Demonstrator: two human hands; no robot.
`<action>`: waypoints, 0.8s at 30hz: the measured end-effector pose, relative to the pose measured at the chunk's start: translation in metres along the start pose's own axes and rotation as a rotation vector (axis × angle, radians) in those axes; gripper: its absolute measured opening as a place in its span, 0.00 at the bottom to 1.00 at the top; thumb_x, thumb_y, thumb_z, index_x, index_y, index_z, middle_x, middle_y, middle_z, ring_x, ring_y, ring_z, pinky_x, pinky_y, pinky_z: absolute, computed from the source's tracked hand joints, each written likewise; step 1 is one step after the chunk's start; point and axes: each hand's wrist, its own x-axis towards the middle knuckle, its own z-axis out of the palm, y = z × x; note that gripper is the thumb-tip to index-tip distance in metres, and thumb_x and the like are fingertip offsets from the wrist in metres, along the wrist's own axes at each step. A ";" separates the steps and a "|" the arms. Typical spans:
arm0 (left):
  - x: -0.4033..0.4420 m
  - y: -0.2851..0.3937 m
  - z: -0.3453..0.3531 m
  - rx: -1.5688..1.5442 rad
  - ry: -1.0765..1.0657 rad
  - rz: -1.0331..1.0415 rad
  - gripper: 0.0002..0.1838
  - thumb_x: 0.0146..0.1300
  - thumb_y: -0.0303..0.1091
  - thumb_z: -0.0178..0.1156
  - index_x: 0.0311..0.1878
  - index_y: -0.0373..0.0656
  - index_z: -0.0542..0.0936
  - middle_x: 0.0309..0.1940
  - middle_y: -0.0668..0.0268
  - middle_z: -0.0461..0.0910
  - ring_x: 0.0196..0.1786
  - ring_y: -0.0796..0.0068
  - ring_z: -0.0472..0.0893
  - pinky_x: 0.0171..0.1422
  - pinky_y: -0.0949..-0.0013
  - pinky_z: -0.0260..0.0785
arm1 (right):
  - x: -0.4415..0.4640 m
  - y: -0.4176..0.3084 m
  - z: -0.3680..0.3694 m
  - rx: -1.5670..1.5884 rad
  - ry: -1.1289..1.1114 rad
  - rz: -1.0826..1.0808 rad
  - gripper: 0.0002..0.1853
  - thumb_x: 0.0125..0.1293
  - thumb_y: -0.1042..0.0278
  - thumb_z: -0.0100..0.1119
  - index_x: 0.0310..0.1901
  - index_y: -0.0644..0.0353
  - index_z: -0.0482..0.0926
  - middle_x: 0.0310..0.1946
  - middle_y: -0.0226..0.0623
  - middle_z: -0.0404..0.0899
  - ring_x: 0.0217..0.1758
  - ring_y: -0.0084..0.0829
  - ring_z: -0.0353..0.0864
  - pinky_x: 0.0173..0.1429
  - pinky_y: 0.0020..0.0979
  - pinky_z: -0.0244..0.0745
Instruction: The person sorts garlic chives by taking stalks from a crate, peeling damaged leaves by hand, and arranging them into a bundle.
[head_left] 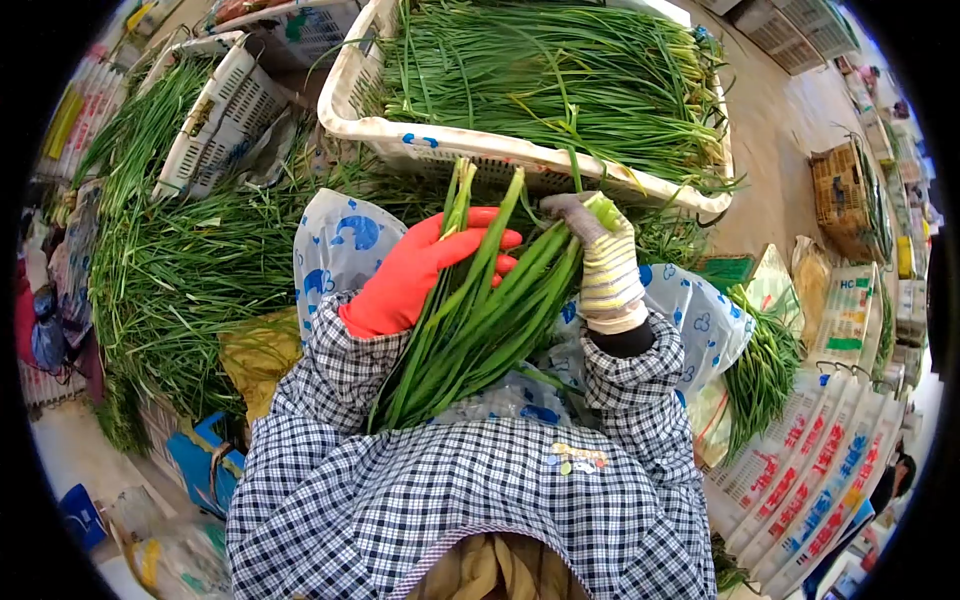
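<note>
My left hand (pixel 412 268), in a red rubber glove, has its fingers curled around a few stalks of long, flat-leaved garlic chives (pixel 497 330). My right hand (pixel 603 258) wears a striped knit glove with grey fingertips and grips the pale stem ends of the larger part of the bunch. The leaves hang down toward my checked smock (pixel 440 480). Under the bunch, a clear plastic sheet with blue prints (pixel 345 235) covers my lap. Just beyond my hands stands a white plastic crate (pixel 350 95) filled with chives laid in one direction.
A large heap of loose chives (pixel 190 290) lies to my left, with a tilted white crate (pixel 222 115) on it. More chives (pixel 762 370) lie at my right. Stacked white crates with red and blue lettering (pixel 800 470) stand at lower right, and a brown crate (pixel 845 200) stands farther back.
</note>
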 end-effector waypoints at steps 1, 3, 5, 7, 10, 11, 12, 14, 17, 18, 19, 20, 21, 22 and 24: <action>-0.001 0.001 -0.001 -0.265 0.092 -0.165 0.19 0.69 0.35 0.52 0.59 0.36 0.70 0.50 0.60 0.78 0.49 0.74 0.79 0.51 0.72 0.73 | -0.004 -0.002 0.002 0.096 0.002 0.050 0.04 0.61 0.72 0.62 0.36 0.61 0.80 0.27 0.27 0.78 0.28 0.19 0.74 0.35 0.21 0.70; 0.000 0.001 0.000 -0.532 0.176 -0.334 0.19 0.69 0.34 0.53 0.59 0.36 0.70 0.49 0.59 0.79 0.49 0.75 0.79 0.50 0.73 0.74 | -0.006 -0.002 0.001 0.192 0.014 0.100 0.05 0.61 0.71 0.61 0.38 0.62 0.80 0.27 0.27 0.78 0.27 0.19 0.75 0.34 0.22 0.70; 0.002 -0.007 -0.001 -0.367 0.212 -0.285 0.17 0.65 0.35 0.59 0.54 0.37 0.73 0.44 0.63 0.79 0.43 0.78 0.79 0.47 0.75 0.73 | -0.003 0.003 -0.003 0.078 -0.108 0.025 0.07 0.62 0.71 0.60 0.41 0.63 0.80 0.26 0.28 0.78 0.25 0.19 0.74 0.31 0.22 0.71; 0.004 -0.007 0.001 -0.238 0.256 -0.246 0.18 0.61 0.35 0.64 0.51 0.37 0.74 0.38 0.69 0.80 0.39 0.82 0.78 0.43 0.76 0.72 | -0.003 0.002 0.000 0.009 -0.135 0.028 0.08 0.62 0.71 0.61 0.41 0.64 0.80 0.25 0.28 0.78 0.24 0.19 0.74 0.31 0.22 0.70; 0.005 -0.006 0.012 -0.152 0.292 -0.172 0.17 0.61 0.33 0.64 0.50 0.36 0.74 0.39 0.67 0.80 0.40 0.80 0.79 0.44 0.75 0.73 | -0.004 0.001 0.012 -0.031 -0.171 0.043 0.07 0.63 0.70 0.61 0.39 0.64 0.80 0.24 0.28 0.77 0.22 0.18 0.73 0.30 0.21 0.69; 0.005 -0.005 0.012 -0.196 0.279 -0.216 0.17 0.61 0.31 0.64 0.50 0.36 0.74 0.39 0.66 0.81 0.42 0.79 0.79 0.47 0.74 0.73 | -0.003 0.002 0.012 -0.048 -0.169 0.046 0.06 0.63 0.71 0.60 0.38 0.64 0.80 0.25 0.28 0.77 0.23 0.18 0.73 0.30 0.21 0.69; 0.005 -0.005 0.013 -0.195 0.282 -0.216 0.17 0.61 0.31 0.64 0.50 0.36 0.74 0.39 0.66 0.81 0.42 0.79 0.79 0.47 0.74 0.73 | -0.002 0.004 0.012 -0.066 -0.168 0.049 0.05 0.62 0.72 0.60 0.37 0.63 0.80 0.25 0.28 0.78 0.24 0.18 0.73 0.31 0.21 0.69; 0.005 -0.003 0.015 -0.299 0.263 -0.233 0.16 0.60 0.30 0.64 0.49 0.36 0.74 0.41 0.65 0.80 0.43 0.78 0.79 0.49 0.74 0.72 | 0.001 0.010 0.008 -0.012 -0.181 0.004 0.03 0.63 0.73 0.59 0.35 0.63 0.79 0.26 0.28 0.79 0.26 0.18 0.74 0.33 0.21 0.70; 0.004 -0.002 0.012 -0.316 0.199 -0.205 0.17 0.60 0.30 0.64 0.50 0.36 0.74 0.43 0.64 0.80 0.45 0.78 0.79 0.52 0.74 0.72 | 0.003 0.013 0.004 0.050 -0.112 -0.033 0.02 0.62 0.75 0.59 0.35 0.63 0.79 0.29 0.28 0.79 0.31 0.18 0.75 0.39 0.21 0.70; 0.004 -0.003 0.012 -0.316 0.199 -0.206 0.17 0.60 0.30 0.64 0.50 0.36 0.74 0.43 0.64 0.80 0.45 0.78 0.79 0.52 0.74 0.72 | 0.001 0.011 0.006 0.050 -0.110 -0.032 0.02 0.62 0.75 0.59 0.35 0.63 0.79 0.29 0.28 0.79 0.31 0.18 0.75 0.39 0.21 0.70; 0.004 -0.004 0.012 -0.250 0.178 -0.226 0.16 0.60 0.30 0.64 0.50 0.36 0.74 0.45 0.63 0.79 0.45 0.78 0.79 0.52 0.73 0.71 | -0.001 0.008 0.011 0.023 -0.111 -0.015 0.03 0.62 0.75 0.59 0.36 0.63 0.80 0.30 0.28 0.80 0.32 0.18 0.75 0.40 0.21 0.70; 0.004 -0.006 0.012 -0.184 0.156 -0.245 0.16 0.60 0.30 0.63 0.50 0.36 0.74 0.46 0.63 0.79 0.46 0.78 0.78 0.53 0.73 0.71 | -0.002 0.006 0.014 -0.004 -0.111 0.001 0.03 0.62 0.75 0.59 0.36 0.63 0.80 0.30 0.28 0.80 0.33 0.18 0.75 0.41 0.21 0.70; 0.004 -0.007 0.012 -0.106 0.122 -0.256 0.18 0.62 0.32 0.62 0.53 0.37 0.73 0.49 0.62 0.78 0.48 0.78 0.77 0.55 0.72 0.70 | -0.002 0.007 0.012 -0.077 -0.181 -0.034 0.06 0.61 0.74 0.60 0.39 0.63 0.81 0.31 0.28 0.80 0.34 0.18 0.76 0.42 0.22 0.70; 0.004 -0.007 0.013 -0.105 0.122 -0.256 0.18 0.62 0.32 0.62 0.53 0.37 0.73 0.49 0.62 0.78 0.48 0.78 0.77 0.55 0.72 0.70 | -0.001 0.008 0.008 -0.076 -0.182 -0.034 0.06 0.61 0.74 0.60 0.39 0.63 0.81 0.31 0.28 0.80 0.34 0.18 0.76 0.42 0.22 0.70; 0.005 -0.003 0.015 -0.263 0.089 -0.167 0.22 0.64 0.34 0.60 0.59 0.38 0.71 0.52 0.63 0.76 0.49 0.79 0.76 0.56 0.72 0.68 | 0.002 0.008 0.000 -0.092 -0.167 -0.041 0.08 0.59 0.74 0.60 0.41 0.64 0.81 0.32 0.30 0.81 0.35 0.20 0.77 0.43 0.22 0.71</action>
